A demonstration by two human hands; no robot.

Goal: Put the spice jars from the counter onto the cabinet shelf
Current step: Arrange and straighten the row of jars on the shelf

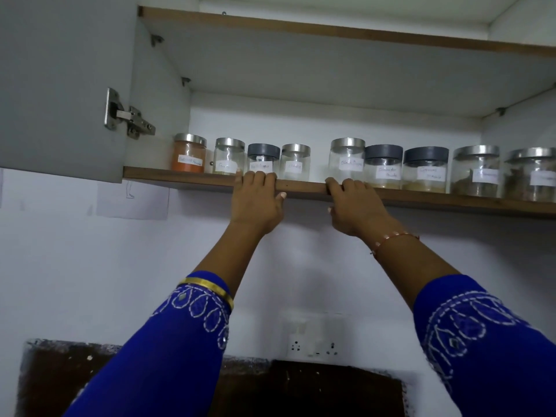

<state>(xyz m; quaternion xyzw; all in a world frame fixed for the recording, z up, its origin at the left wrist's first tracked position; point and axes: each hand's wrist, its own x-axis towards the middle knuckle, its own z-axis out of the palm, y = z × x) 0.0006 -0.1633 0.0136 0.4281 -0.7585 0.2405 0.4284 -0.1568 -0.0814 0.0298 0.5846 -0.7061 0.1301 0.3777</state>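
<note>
Several labelled spice jars stand in a row on the wooden cabinet shelf [451,200]. The leftmost jar [189,154] holds orange powder; the others have steel or grey lids, such as the steel-lidded jar [346,159] near the middle. A gap separates the fourth and fifth jars. My left hand [257,201] grips the shelf's front edge, fingers curled over it just in front of a grey-lidded jar [263,161]. My right hand [350,207] grips the same edge a little to the right, below the gap. Neither hand holds a jar.
The grey cabinet door [60,85] hangs open at the left on its metal hinge [128,115]. An upper shelf board [331,31] spans above. On the wall below are a socket plate [313,346] and a dark panel [301,392].
</note>
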